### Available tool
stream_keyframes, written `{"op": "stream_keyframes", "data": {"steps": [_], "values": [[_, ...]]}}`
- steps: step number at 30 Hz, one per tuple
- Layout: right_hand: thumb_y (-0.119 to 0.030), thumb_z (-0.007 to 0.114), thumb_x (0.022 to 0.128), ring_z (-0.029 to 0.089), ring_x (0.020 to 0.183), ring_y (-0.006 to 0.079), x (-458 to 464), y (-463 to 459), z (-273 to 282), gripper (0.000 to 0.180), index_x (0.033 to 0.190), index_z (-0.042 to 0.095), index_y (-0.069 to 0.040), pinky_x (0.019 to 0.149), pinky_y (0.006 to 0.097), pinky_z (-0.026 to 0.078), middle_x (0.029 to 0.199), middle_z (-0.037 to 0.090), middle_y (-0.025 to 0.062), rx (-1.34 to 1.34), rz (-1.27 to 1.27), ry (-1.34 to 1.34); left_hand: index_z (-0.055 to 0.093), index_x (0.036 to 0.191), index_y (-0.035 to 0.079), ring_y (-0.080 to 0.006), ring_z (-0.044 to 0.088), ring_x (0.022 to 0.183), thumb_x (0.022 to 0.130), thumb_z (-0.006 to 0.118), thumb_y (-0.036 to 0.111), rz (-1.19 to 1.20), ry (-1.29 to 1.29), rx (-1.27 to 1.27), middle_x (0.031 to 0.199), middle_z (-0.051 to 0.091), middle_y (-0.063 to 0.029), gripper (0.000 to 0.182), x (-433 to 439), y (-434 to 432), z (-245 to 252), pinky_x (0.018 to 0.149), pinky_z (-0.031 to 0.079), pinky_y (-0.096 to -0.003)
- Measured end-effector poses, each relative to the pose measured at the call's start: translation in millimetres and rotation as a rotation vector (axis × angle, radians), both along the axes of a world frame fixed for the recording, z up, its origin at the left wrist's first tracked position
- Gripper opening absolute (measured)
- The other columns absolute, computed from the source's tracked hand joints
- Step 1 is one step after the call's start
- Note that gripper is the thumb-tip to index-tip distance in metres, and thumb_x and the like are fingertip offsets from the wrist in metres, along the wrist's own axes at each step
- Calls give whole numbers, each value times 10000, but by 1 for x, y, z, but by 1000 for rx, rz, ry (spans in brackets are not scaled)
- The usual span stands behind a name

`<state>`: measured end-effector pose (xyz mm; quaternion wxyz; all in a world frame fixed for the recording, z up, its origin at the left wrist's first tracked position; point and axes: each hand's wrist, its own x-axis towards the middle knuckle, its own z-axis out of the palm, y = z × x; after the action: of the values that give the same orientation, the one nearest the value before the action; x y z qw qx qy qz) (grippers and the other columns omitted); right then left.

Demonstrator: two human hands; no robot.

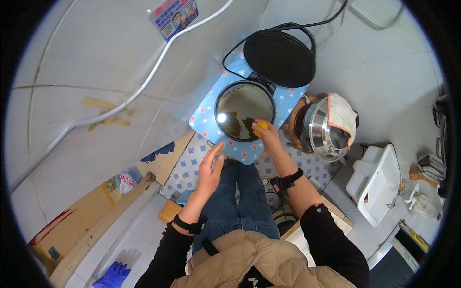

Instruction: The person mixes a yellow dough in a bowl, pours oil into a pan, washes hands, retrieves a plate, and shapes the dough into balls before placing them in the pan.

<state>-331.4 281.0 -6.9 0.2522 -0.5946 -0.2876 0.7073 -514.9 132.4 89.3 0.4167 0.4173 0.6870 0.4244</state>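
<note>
My right hand (pixel 267 135) grips a small yellow object (pixel 262 130), perhaps a sponge, over the lower right rim of a round black electric griddle (pixel 245 108). The griddle's shiny surface looks wet and reflects a bright light. Its round black lid (pixel 280 58) stands raised on the hinge behind it. Beneath the griddle lies a small board or table with a light blue floral cover (pixel 201 120). My left hand (pixel 211 169) is empty, fingers extended, just off the near left edge of that cover. A black cable (pixel 324 22) runs over the lid.
Right of the floral cover, a metal bowl or pot (pixel 320 136) carries a white cloth (pixel 340 111) with orange edging. Further right is a white sink (pixel 381 183). A tiled wall with a white pipe (pixel 155 73) rises at left. A purple glove (pixel 113 275) lies lower left.
</note>
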Motion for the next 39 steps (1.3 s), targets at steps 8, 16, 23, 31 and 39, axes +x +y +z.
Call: {"op": "stream_keyframes", "data": {"steps": [8, 16, 23, 31, 39], "values": [[-133, 727, 805, 605, 1027, 404, -59, 27, -68, 343, 1109, 622, -12, 909, 429, 489, 1099, 643, 200, 668, 631, -491, 530, 1354, 13, -260, 581, 1210, 980, 546, 78, 164, -19, -98, 1294, 608, -169, 380, -10, -43, -25, 1021, 421, -343], [-8, 627, 814, 530, 1160, 348, -104, 52, -94, 423, 1229, 543, -12, 966, 417, 468, 1204, 561, 152, 1090, 1033, -670, 523, 1372, 38, -267, 589, 1199, 968, 552, 45, 221, 29, -110, 1268, 620, -189, 405, -11, -67, -37, 1009, 426, -343], [-71, 675, 827, 505, 1204, 325, -110, 60, -109, 499, 1292, 505, -9, 1029, 405, 427, 1262, 539, 149, 1201, 1055, -603, 526, 1369, 40, -282, 596, 1185, 968, 551, 65, 280, 22, -132, 1245, 629, -194, 403, -17, -79, -43, 1004, 426, -341], [-227, 635, 912, 338, 1405, 325, -93, 71, -75, 643, 1456, 359, -27, 1190, 453, 210, 1487, 404, 168, 1250, 1147, -576, 525, 1371, 42, -275, 598, 1180, 957, 555, 48, 284, 61, -106, 1237, 630, -190, 415, -19, -80, -38, 1004, 426, -342], [-479, 397, 1010, 196, 1479, 301, -61, 47, -69, 725, 1507, 256, 30, 1203, 456, 147, 1587, 236, 165, 1330, 1189, -840, 517, 1380, 49, -281, 593, 1192, 951, 550, 42, 248, 87, -87, 1270, 614, -185, 430, -23, -80, -40, 1007, 432, -354]]}}
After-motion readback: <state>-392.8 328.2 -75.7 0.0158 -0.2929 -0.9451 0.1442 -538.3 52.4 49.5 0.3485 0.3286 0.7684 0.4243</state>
